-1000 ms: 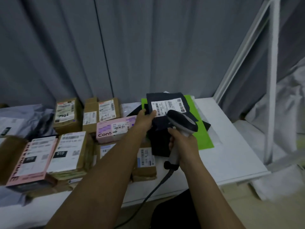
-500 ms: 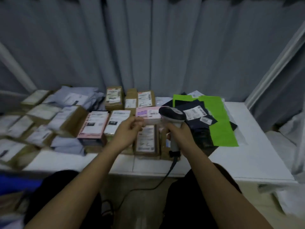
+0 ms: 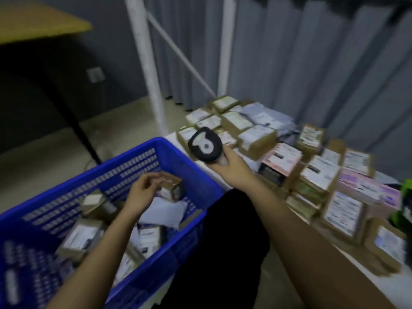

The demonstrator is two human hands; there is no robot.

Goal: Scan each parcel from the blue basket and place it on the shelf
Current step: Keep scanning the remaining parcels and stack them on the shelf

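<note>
A wooden tabletop [image 3: 42,24] on a dark leg fills the upper left, above bare floor. Below it stands the blue basket [image 3: 124,162], holding cardboard parcels and white mailers in a loose heap. Inside the basket, the left hand [image 3: 142,192] curls its fingers around a small brown cardboard parcel [image 3: 170,185], which sits near the basket's far wall. Just right of the basket's far corner, the right hand [image 3: 229,162] grips a black barcode scanner [image 3: 205,144], its head raised over the edge of the white shelf [image 3: 385,286]. Rows of labelled boxes [image 3: 321,172] and grey mailers cover the shelf; motion blur hides their print.
</note>
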